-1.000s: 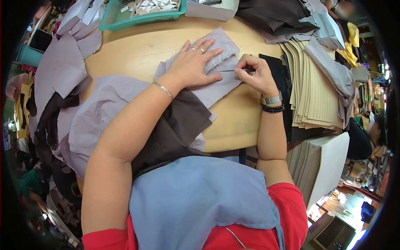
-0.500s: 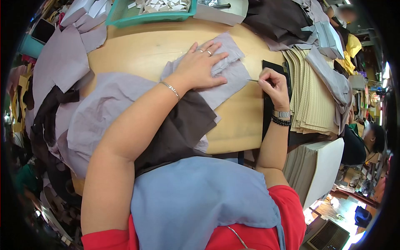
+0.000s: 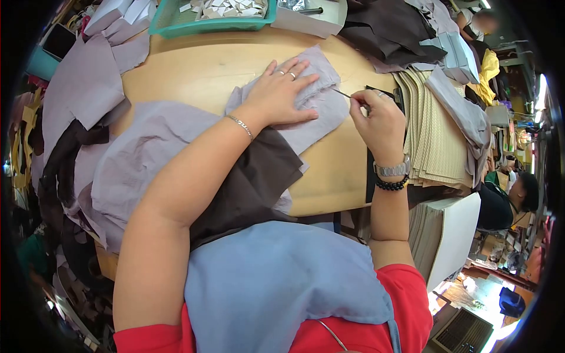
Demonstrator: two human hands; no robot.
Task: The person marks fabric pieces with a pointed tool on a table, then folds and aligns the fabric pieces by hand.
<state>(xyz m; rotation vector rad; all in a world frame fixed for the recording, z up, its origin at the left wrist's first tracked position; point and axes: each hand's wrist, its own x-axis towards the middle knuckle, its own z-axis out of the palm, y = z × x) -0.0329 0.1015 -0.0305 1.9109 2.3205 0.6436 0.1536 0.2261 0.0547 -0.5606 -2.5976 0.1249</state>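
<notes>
My left hand (image 3: 282,99) lies flat with fingers spread on a light grey-purple fabric piece (image 3: 329,112), which has a folded, layered part at its top. My right hand (image 3: 379,125) is closed in a pinch around a thin, dark, pointed tool (image 3: 341,93). Its tip is over the fabric, at the right edge of the folded part; whether it pierces the cloth I cannot tell. A dark brown cloth (image 3: 265,167) lies below my left wrist, joined or overlapping with the grey fabric. More grey-purple fabric (image 3: 147,138) spreads to the left under my forearm.
A teal tray (image 3: 215,27) with small white pieces and a white box (image 3: 309,20) stand at the table's back. Stacked cream sheets (image 3: 438,129) are on the right, with dark cloth (image 3: 391,32) behind. A person (image 3: 509,194) sits at far right.
My right hand has moved left and slightly up, bringing the tool's tip from beside the fabric to over it. My left hand has stayed in place on the cloth.
</notes>
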